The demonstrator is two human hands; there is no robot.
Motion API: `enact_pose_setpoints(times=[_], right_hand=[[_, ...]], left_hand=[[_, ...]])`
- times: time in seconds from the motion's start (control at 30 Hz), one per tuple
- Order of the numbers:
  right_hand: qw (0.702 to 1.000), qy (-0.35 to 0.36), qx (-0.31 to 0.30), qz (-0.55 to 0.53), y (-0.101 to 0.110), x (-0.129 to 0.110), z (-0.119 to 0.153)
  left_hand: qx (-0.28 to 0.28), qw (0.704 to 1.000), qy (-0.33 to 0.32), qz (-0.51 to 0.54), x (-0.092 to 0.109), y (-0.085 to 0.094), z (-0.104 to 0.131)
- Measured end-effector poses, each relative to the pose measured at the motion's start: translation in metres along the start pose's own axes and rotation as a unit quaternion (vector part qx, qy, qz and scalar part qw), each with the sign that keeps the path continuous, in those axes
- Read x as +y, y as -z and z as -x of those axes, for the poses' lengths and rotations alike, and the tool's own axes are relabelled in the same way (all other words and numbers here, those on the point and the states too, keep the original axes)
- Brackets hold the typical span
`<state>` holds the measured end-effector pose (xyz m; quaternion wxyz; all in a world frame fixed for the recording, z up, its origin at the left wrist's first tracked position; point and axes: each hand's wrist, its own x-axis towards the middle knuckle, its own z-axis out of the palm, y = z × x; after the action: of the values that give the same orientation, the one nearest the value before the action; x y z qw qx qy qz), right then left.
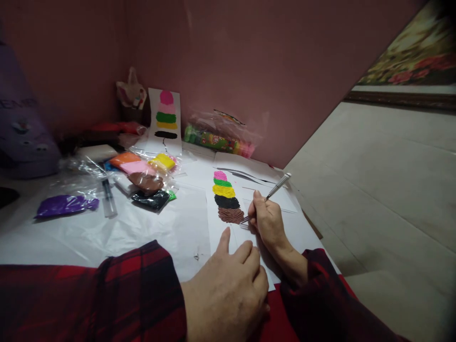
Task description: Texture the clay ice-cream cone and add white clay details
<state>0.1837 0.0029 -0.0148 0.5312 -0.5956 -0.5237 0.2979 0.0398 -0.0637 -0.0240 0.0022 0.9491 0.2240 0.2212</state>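
A metal fork (279,186) with a ridged handle is gripped in my right hand (268,219), its tines touching the edge of a brown clay patch (231,215). The brown clay has wavy grooves. Above it on the white paper (233,242) are stacked black (227,202), yellow (223,191), green (222,182) and pink (220,175) clay bands. My left hand (228,285) rests on the paper's near part, index finger stretched toward the brown patch and the other fingers slightly bent. It holds nothing that I can see.
Bags of coloured clay (142,173) lie left of the paper, with a purple clay bag (67,205) and a capped pen-like tool (109,198). A similar picture card (166,116) leans on the wall near a plastic pack of coloured sticks (221,140). A purple container (26,114) stands far left.
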Motion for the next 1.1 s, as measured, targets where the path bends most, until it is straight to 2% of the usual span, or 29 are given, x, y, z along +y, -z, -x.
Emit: enact_pose_setpoints(times=[0.4,0.6,0.77,0.97,1.1], right_hand=[[0.998,0.035,-0.025,0.04,-0.0011,-0.0032,0.004],[0.995,0.051,0.002,0.089,0.0015,0.0023,-0.0012],[0.995,0.043,0.01,0.089,0.0024,0.0015,-0.0015],[0.996,0.055,-0.023,0.067,0.0005,-0.0003,0.0026],[0.994,0.062,-0.006,0.087,0.0028,0.0026,-0.0012]], left_hand=[[-0.016,1.0,-0.001,0.002,0.0003,0.0026,-0.0013],[-0.022,1.0,-0.003,0.002,0.0009,0.0035,-0.002],[-0.03,1.0,-0.003,0.004,0.0007,0.0052,-0.0009],[-0.028,1.0,-0.002,0.004,-0.0004,0.0023,-0.0005],[-0.02,1.0,-0.005,0.001,0.0008,0.0024,-0.0002]])
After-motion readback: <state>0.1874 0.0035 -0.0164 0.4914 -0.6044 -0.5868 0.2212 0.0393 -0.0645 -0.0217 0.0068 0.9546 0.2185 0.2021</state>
